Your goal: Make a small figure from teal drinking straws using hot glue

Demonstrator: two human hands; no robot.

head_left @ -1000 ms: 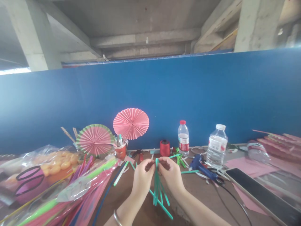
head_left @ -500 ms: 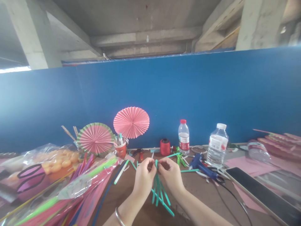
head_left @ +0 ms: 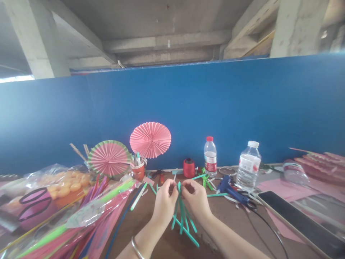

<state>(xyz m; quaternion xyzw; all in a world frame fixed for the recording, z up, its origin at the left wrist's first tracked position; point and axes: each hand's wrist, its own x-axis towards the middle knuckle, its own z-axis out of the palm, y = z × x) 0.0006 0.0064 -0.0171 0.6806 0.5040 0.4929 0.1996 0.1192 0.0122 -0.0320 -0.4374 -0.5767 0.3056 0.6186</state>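
Note:
Several green pipe cleaners, bunched at the top and fanning out downward, hang between my hands over the brown table. My left hand pinches the top of the bunch from the left, thumb and index finger together. From the other side my right hand grips the same top end with its fingertips. A small green loop shows between the fingertips. One longer green strand slants down to the right below the bunch.
Plastic-wrapped pipe cleaners cover the left side. Behind stand pink paper fans, a pen cup, a red round container and water bottles. A blue glue gun and a phone lie to the right.
The hanging green ends have swung slightly and spread to the left. Both hands keep nearly the same place and the same pinch.

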